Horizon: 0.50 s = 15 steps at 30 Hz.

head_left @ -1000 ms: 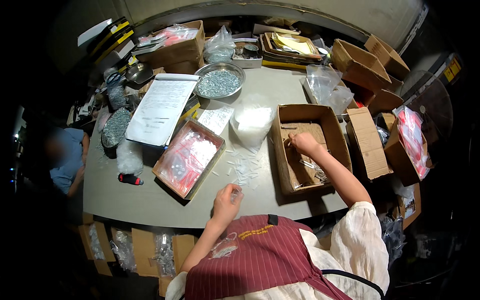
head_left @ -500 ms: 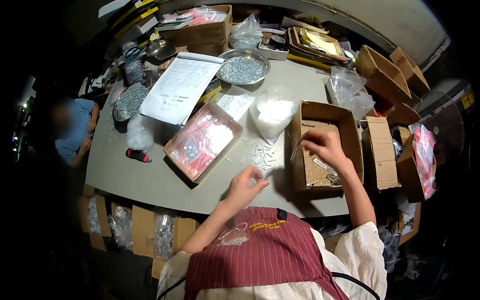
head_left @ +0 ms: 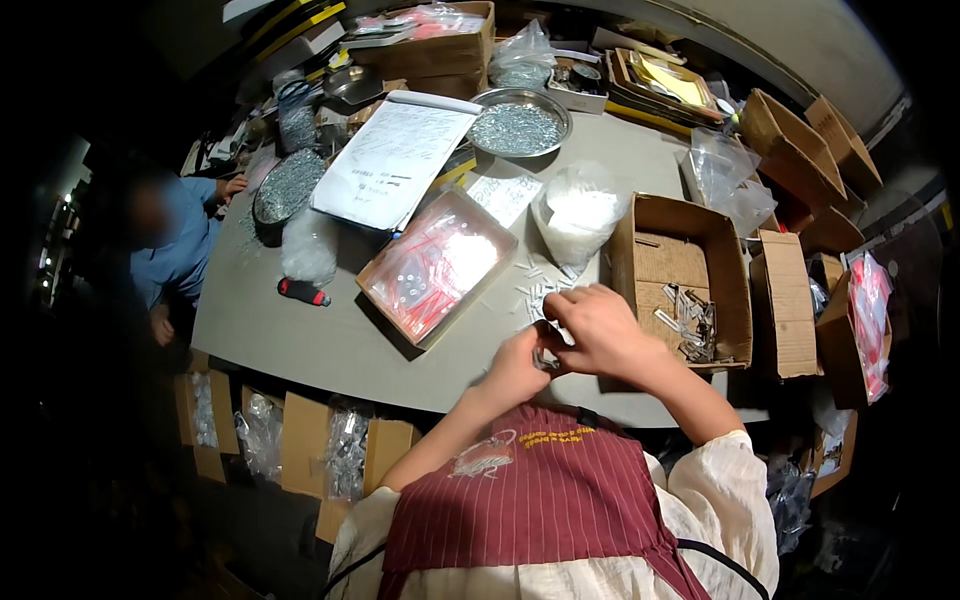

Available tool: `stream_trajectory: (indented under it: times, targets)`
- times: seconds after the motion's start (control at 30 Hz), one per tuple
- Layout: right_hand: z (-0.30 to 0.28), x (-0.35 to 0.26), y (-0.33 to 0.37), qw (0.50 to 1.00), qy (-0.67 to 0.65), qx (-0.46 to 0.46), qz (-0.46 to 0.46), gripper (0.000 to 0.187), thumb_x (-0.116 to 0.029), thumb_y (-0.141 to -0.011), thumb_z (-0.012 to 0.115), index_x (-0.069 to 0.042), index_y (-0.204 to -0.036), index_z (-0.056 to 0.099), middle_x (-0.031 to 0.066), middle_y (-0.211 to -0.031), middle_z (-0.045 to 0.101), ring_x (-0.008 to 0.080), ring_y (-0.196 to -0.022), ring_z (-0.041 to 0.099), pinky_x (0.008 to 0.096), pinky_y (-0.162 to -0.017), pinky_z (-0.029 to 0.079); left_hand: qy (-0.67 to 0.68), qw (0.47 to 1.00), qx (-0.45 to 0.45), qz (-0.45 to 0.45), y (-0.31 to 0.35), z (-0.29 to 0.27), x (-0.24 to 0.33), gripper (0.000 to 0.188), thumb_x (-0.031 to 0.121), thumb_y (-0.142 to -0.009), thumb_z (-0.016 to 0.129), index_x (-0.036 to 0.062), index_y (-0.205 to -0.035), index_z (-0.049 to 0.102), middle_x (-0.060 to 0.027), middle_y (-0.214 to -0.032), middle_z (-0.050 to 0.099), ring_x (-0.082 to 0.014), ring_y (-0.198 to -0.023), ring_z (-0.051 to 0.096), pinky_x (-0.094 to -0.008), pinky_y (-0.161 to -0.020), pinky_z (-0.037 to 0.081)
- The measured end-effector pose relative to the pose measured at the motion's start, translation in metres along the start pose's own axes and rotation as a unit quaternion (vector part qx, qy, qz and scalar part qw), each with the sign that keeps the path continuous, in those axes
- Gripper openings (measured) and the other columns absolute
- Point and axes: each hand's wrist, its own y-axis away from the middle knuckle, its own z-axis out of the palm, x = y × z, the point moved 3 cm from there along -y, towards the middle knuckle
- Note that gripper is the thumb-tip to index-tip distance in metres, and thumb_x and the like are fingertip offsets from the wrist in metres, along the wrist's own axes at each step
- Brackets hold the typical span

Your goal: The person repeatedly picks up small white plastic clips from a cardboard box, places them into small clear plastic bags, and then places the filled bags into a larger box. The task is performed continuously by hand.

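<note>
My left hand and my right hand meet just above the near part of the table. Both are closed, fingers curled together around something small with a clear or shiny glint, mostly hidden between them. Just beyond my fingers, small white tube-like pieces lie scattered. A clear bag of white pieces stands behind them. On the right, an open cardboard box holds slim metal pieces at its near right. To the left of my hands sits a shallow box of red-edged clear bags.
A notepad, a metal bowl of small metal parts and a dark bowl of similar parts fill the far left. A red-black tool lies there. More cartons line the right edge. A person in blue is at left.
My right hand has come out of the cardboard box and moved left to meet my left hand. The view has shifted slightly. The person at left has moved their arms.
</note>
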Motion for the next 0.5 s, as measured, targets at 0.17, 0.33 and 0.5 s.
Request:
stream_trajectory:
  times: [0.17,0.33,0.5]
  targets:
    - [-0.025,-0.017,0.007,0.968,-0.124,0.073,-0.204,0.028,-0.022,-0.082,0.072,-0.003,-0.103,0.069,0.0131,-0.118,0.066,0.03,-0.117,0.059,0.0426,-0.107,0.039,0.315,0.934,-0.125,-0.114,0.006,-0.022,0.021,0.033,0.003,-0.085,0.075,-0.0023,-0.116,0.065,-0.0027,-0.109,0.068,-0.0122,-0.101,0.065,-0.0298,-0.09,0.052]
    - [-0.024,-0.011,-0.002,0.954,-0.285,0.069,-0.062,0.02,-0.015,-0.09,0.072,-0.001,-0.103,0.071,0.012,-0.101,0.071,0.0284,-0.096,0.067,0.0378,-0.088,0.052,0.35,0.922,-0.113,-0.125,0.016,-0.049,0.039,0.033,0.005,-0.093,0.071,-0.0064,-0.124,0.066,-0.0056,-0.114,0.07,-0.0136,-0.106,0.065,-0.0296,-0.094,0.052]
    - [-0.028,-0.013,-0.01,0.843,-0.527,0.089,0.056,0.014,-0.011,-0.097,0.072,0.003,-0.097,0.069,0.0027,-0.086,0.072,0.0073,-0.081,0.067,0.0241,-0.071,0.054,0.132,0.989,0.061,0.021,0.015,-0.09,0.067,0.023,0.009,-0.098,0.067,-0.0024,-0.117,0.07,-0.0067,-0.107,0.073,-0.0131,-0.098,0.069,-0.0284,-0.089,0.055]
